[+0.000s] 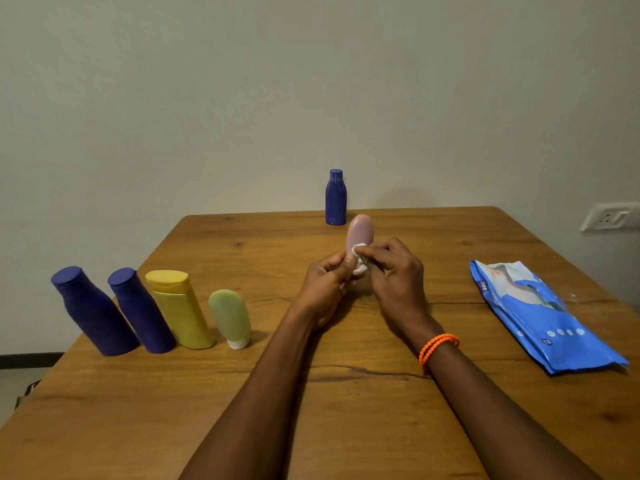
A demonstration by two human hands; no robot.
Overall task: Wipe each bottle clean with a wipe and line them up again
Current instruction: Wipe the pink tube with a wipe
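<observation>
Head view looks down over a wooden counter (346, 393) whose far edge runs along a plain wall. Near the left edge stands a row of four bottles, close together: a large blue bottle (92, 311) nearest the edge, a second blue bottle (140, 311) just beside it, then a yellow bottle (180, 308) with its flip cap on top, and a green tube (231, 317) resting on its white cap. At the far edge, about midway along it, a small blue bottle (336, 197) stands upright by itself, well apart from the row. Along the right edge lies a blue pack of wipes (540, 317), flat, reaching toward the near right corner. Bare wood stretches wide across the near half of the counter and between the row and the pack, crossed only by the two forearms.

Both hands meet over the middle of the counter, raised above it. The left hand (325, 285) has its fingers curled round the lower end of a pink tube (361, 230), which points up and away toward the far edge. The right hand (391, 271), with an orange bracelet (438, 346) on its wrist, pinches a small white wipe (359, 258) against the side of the pink tube, just below its rounded upper half.
</observation>
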